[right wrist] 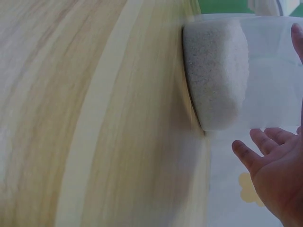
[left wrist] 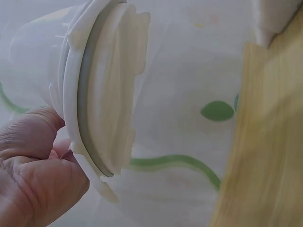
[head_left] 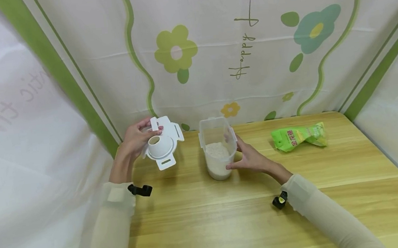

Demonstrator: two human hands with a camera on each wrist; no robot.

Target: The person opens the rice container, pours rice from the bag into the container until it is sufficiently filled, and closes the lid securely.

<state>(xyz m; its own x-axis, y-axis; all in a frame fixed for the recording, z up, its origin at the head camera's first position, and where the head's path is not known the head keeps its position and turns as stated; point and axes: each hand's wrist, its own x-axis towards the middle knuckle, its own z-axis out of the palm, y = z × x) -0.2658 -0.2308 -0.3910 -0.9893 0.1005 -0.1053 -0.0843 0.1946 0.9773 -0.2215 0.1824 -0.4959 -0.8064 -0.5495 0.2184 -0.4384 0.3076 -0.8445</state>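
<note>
My left hand (head_left: 136, 139) holds a white plastic lid (head_left: 167, 137) raised at the left, tilted, with a short round spout facing up. In the left wrist view the thumb and fingers pinch the edge of the lid (left wrist: 109, 94), and a grey seal runs round its rim. A clear plastic storage container (head_left: 216, 138) stands upright on the table, its top uncovered, partly filled with fine white grains (right wrist: 218, 73). From the right side my right hand (head_left: 250, 157) holds it, thumb at the front and fingers round the far side.
A green packet (head_left: 299, 136) lies on the wooden table (head_left: 210, 228) toward the back right. A printed curtain (head_left: 214, 57) with flowers hangs along the table's back edge, and white cloth hangs at both sides.
</note>
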